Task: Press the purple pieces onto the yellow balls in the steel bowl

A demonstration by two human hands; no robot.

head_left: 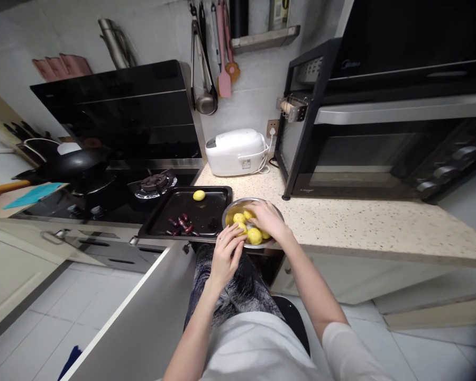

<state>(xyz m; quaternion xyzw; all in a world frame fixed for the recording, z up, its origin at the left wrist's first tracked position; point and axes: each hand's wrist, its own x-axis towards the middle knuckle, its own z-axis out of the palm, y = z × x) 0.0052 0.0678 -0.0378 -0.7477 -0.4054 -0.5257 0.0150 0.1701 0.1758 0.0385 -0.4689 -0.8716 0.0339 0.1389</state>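
Note:
A round metal bowl (278,218) at the counter's front edge holds several yellow lemon-like fruits (254,236). My left hand (227,250) reaches over the bowl's left rim, its fingers wrapped on one of these fruits. Inside the bowl, my right hand (266,218) has its fingers curled down at another yellow fruit near the back; the fingertips are partly hidden. Just left of the bowl lies a black baking tray (218,207). It bears one yellow fruit (199,196) near its back edge and several dark red, date-like pieces (185,227) toward the front.
A white rice cooker (238,153) stands behind the tray and bowl. To the left is a gas stove (154,182) with a black wok (75,164). A large oven (360,153) fills the right. Below, a cabinet door (143,317) hangs open by my legs.

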